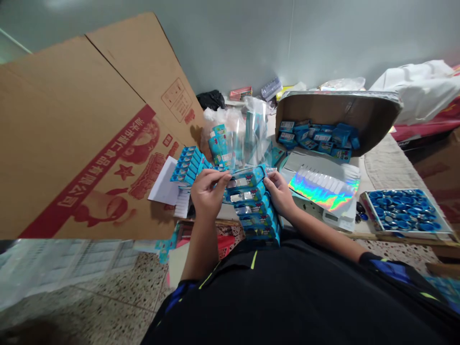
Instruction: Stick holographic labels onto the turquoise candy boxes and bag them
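In front of my body stands a stack of small blue printed boxes (257,211), each with a pale silvery strip on its side. My left hand (207,192) is at the left end of the top box, thumb and forefinger pinched together; what lies between them is too small to make out. At the right end of that box, my right hand (279,192) grips the edge with thumb and fingers. On the table to the right lies a shiny rainbow-silver sheet (323,187) with a row of pale strips, resting on a scale (339,219).
A big cardboard carton (118,120) rises on the left, near another row of blue boxes (189,165). Behind, an open carton (373,120) holds several blue packs. Clear plastic bags (247,129) stand at the back. A tray of blue round pieces (443,225) sits right.
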